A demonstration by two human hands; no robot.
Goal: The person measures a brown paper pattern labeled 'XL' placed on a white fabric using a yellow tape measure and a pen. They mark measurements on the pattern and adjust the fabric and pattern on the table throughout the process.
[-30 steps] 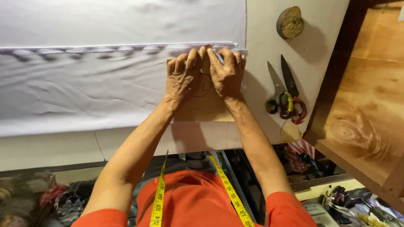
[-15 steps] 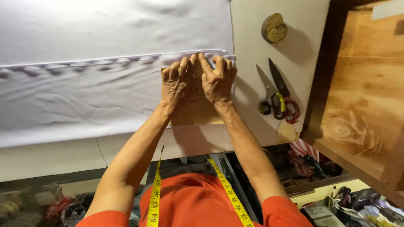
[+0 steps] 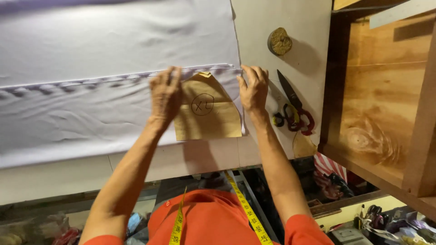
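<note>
Here, my left hand [image 3: 165,93] lies flat, fingers spread, pressing the brown paper pattern [image 3: 208,115] onto the white fabric [image 3: 113,45]; my right hand [image 3: 253,88] rests open at the pattern's three o'clock edge, gripping nothing; scissors [image 3: 293,106] lie further toward three o'clock on the table [image 3: 290,18].

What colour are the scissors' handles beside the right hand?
Red, with some yellow, on the scissors; head view shows them.

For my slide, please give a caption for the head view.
Both hands, left and right, press a brown paper pattern on white fabric.
</note>
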